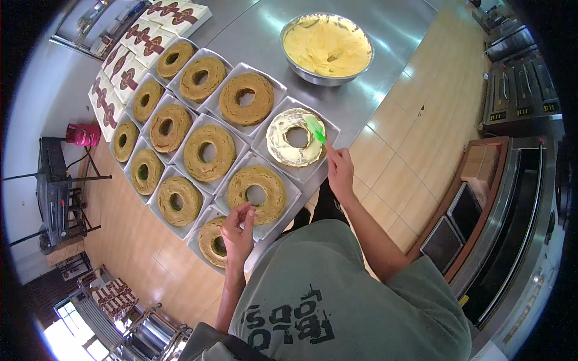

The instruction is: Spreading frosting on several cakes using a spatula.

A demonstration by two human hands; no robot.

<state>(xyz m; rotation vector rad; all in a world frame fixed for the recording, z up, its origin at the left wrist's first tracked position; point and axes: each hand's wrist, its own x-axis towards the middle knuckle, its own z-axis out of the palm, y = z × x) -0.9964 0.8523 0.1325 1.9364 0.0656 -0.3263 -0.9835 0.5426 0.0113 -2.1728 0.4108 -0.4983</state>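
Observation:
My right hand (340, 171) holds a green spatula (315, 127) against a ring cake (278, 139) coated in pale cream, which sits in a white open box (326, 133). My left hand (238, 231) is curled with thumb and forefinger close together at the near edge of a plain brown ring cake (271, 192); whether anything is between them is unclear. Several more brown ring cakes (209, 156) lie in white boxes in rows to the left. A steel bowl (326, 48) of yellow cream stands beyond the coated cake.
The steel table (391, 42) carries closed printed boxes (144, 48) at the far left. Ovens (521, 90) line the right, beside a low stand with dark trays (441, 243) and a carton (480, 159). A pink gas cylinder (81, 134) and metal racks are at the left.

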